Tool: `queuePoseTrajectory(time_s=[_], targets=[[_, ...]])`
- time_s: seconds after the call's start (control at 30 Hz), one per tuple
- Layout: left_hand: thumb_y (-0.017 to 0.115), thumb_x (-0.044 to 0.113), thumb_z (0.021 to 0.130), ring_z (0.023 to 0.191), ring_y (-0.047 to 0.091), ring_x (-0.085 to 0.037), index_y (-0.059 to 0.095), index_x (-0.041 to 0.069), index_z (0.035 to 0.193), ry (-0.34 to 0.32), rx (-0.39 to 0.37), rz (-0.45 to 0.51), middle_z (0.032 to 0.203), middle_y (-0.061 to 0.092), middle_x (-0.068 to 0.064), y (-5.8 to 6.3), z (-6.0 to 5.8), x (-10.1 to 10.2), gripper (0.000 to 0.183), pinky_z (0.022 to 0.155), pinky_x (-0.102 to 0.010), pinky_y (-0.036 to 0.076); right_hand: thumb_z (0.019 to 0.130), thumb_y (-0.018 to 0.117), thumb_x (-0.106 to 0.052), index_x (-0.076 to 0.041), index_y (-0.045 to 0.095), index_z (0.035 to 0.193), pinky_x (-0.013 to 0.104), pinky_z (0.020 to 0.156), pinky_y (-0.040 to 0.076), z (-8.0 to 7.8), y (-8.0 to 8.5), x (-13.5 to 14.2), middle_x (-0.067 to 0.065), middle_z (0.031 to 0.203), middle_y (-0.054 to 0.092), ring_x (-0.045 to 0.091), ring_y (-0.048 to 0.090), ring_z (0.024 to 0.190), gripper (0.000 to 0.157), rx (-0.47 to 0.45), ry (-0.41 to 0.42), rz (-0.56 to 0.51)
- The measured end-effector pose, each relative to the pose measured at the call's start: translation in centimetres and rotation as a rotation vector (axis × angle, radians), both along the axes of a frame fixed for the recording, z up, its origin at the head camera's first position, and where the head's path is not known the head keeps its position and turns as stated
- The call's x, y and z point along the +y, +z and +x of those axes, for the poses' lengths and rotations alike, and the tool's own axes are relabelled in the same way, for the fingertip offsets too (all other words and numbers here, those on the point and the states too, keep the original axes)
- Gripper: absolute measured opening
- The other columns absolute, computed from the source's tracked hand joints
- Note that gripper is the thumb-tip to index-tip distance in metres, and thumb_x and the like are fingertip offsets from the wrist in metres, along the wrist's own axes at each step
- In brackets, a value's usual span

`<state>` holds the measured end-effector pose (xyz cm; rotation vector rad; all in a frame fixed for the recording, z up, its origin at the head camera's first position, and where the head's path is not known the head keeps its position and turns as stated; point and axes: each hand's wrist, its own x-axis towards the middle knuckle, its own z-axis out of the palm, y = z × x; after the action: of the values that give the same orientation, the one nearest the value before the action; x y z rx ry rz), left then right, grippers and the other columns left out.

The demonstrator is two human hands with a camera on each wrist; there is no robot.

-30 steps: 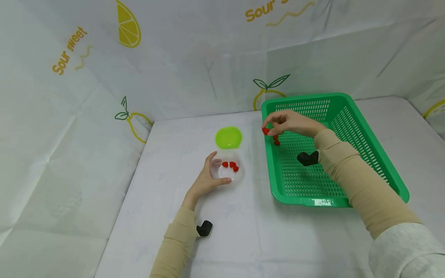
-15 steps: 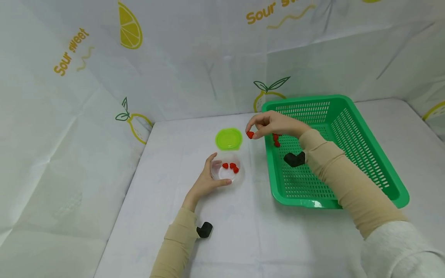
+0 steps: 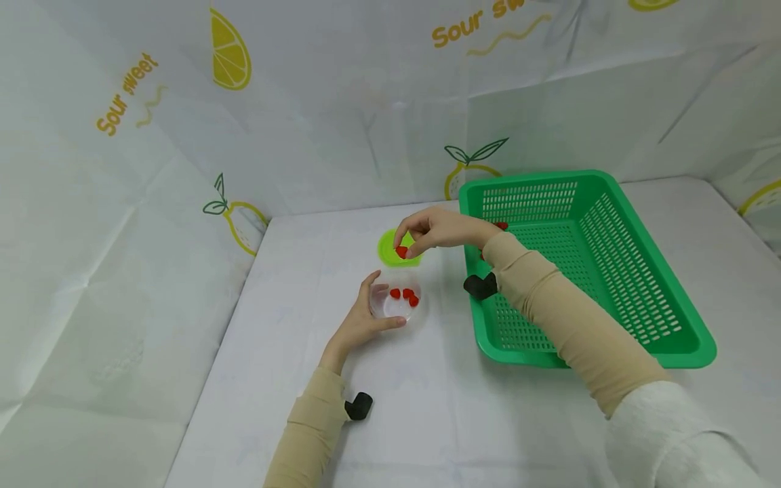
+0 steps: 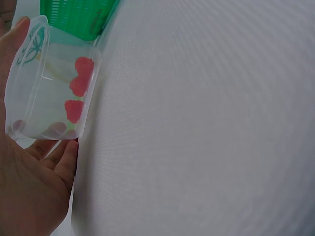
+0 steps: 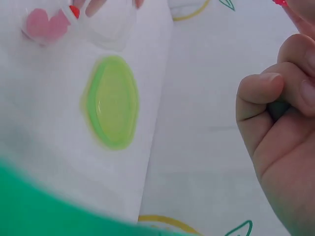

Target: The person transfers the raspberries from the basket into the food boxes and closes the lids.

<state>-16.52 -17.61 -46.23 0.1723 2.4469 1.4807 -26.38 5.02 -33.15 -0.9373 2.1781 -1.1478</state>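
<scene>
In the head view my left hand [image 3: 358, 322] holds a small clear plastic container [image 3: 394, 310], thumb on the near side and fingers on the far side. Inside lie several red raspberries [image 3: 395, 293], which also show through the container's wall [image 4: 29, 98] in the left wrist view. My right hand [image 3: 441, 229] pinches one more raspberry [image 3: 401, 251] between thumb and fingertips, above the light green lid [image 3: 387, 255] behind the container. Only an edge of that held raspberry [image 5: 279, 2] shows in the right wrist view.
A large green plastic basket [image 3: 525, 358] stands on the right, under my right forearm. Some red raspberries [image 3: 502, 226] lie at its left side, partly hidden by my wrist. White cloth covers the table [image 3: 403, 407] and hangs behind it.
My right hand has moved left with the pinched raspberry, out of the basket and over the green lid. The left hand and container have stayed in place.
</scene>
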Motion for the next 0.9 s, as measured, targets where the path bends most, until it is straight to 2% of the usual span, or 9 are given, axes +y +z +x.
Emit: queuePoseTrajectory(time_s=[0.17, 0.23, 0.3, 0.47, 0.53, 0.57, 0.7, 0.83, 0.9], targets=[[0.080, 0.043, 0.068, 0.138, 0.029, -0.019, 0.010, 0.039, 0.144, -0.006, -0.003, 0.016, 0.142, 0.041, 0.006, -0.2, 0.0, 0.0, 0.104, 0.113, -0.055, 0.021, 0.085, 0.065, -0.017, -0.013, 0.066, 0.107, 0.025, 0.058, 0.035, -0.2, -0.9, -1.5, -0.001, 0.063, 0.042, 0.016, 0.040, 0.060, 0.023, 0.009, 0.030, 0.079], [0.080, 0.041, 0.069, 0.139, 0.028, -0.019, 0.009, 0.039, 0.145, -0.015, -0.009, 0.016, 0.143, 0.040, 0.005, -0.2, 0.1, 0.0, 0.104, 0.114, -0.055, 0.020, 0.085, 0.065, -0.016, -0.013, 0.065, 0.108, 0.025, 0.058, 0.036, -0.3, -1.4, -2.0, -0.001, 0.063, 0.043, 0.016, 0.041, 0.060, 0.023, 0.003, 0.042, 0.108], [0.079, 0.038, 0.072, 0.140, 0.027, -0.021, 0.008, 0.034, 0.147, -0.024, -0.021, 0.010, 0.145, 0.038, 0.001, 0.7, 0.5, 0.2, 0.103, 0.113, -0.055, 0.020, 0.085, 0.065, -0.016, -0.011, 0.065, 0.108, 0.024, 0.058, 0.036, -0.3, -1.9, -2.3, -0.001, 0.064, 0.044, 0.016, 0.041, 0.061, 0.024, -0.008, 0.051, 0.128], [0.079, 0.035, 0.073, 0.140, 0.026, -0.021, 0.007, 0.033, 0.147, -0.017, -0.036, 0.002, 0.146, 0.037, 0.001, 0.9, 0.6, 0.2, 0.103, 0.113, -0.055, 0.021, 0.085, 0.064, -0.015, -0.010, 0.064, 0.110, 0.025, 0.058, 0.037, -0.4, -2.7, -2.8, 0.000, 0.065, 0.045, 0.019, 0.043, 0.061, 0.025, -0.033, 0.054, 0.129], [0.079, 0.037, 0.071, 0.140, 0.027, -0.018, 0.007, 0.038, 0.146, -0.003, -0.034, -0.003, 0.144, 0.038, 0.006, 0.1, 0.3, 0.0, 0.103, 0.113, -0.054, 0.022, 0.085, 0.063, -0.015, -0.010, 0.064, 0.110, 0.025, 0.057, 0.037, -0.5, -3.0, -3.0, 0.002, 0.065, 0.046, 0.021, 0.043, 0.061, 0.025, -0.038, 0.053, 0.121], [0.079, 0.037, 0.071, 0.139, 0.027, -0.017, 0.008, 0.038, 0.145, 0.001, -0.032, -0.004, 0.144, 0.038, 0.007, 0.1, 0.3, 0.0, 0.102, 0.113, -0.054, 0.022, 0.085, 0.063, -0.015, -0.010, 0.063, 0.111, 0.025, 0.057, 0.037, -0.5, -3.1, -3.1, 0.003, 0.066, 0.046, 0.019, 0.043, 0.061, 0.026, -0.043, 0.053, 0.120], [0.079, 0.032, 0.073, 0.140, 0.027, -0.021, 0.008, 0.033, 0.147, -0.001, -0.041, -0.005, 0.146, 0.037, 0.001, 0.5, 0.3, 0.1, 0.102, 0.113, -0.054, 0.021, 0.085, 0.061, -0.012, -0.007, 0.063, 0.111, 0.023, 0.053, 0.034, -0.4, -3.6, -3.5, 0.009, 0.068, 0.048, 0.017, 0.041, 0.059, 0.027, -0.063, 0.066, 0.138], [0.078, 0.029, 0.074, 0.141, 0.025, -0.025, 0.007, 0.029, 0.148, -0.011, -0.039, 0.002, 0.148, 0.035, -0.005, 0.6, 0.3, 0.1, 0.103, 0.113, -0.056, 0.019, 0.085, 0.061, -0.012, -0.008, 0.063, 0.111, 0.021, 0.050, 0.030, -0.3, -4.2, -3.7, 0.003, 0.067, 0.046, 0.015, 0.039, 0.059, 0.026, -0.087, 0.068, 0.195], [0.079, 0.031, 0.073, 0.140, 0.026, -0.023, 0.008, 0.032, 0.147, -0.004, -0.036, -0.002, 0.147, 0.036, -0.003, 0.5, 0.3, 0.1, 0.103, 0.113, -0.056, 0.020, 0.084, 0.061, -0.012, -0.009, 0.064, 0.111, 0.021, 0.050, 0.030, -0.3, -4.3, -3.8, 0.000, 0.068, 0.046, 0.016, 0.039, 0.062, 0.027, -0.091, 0.062, 0.216]])
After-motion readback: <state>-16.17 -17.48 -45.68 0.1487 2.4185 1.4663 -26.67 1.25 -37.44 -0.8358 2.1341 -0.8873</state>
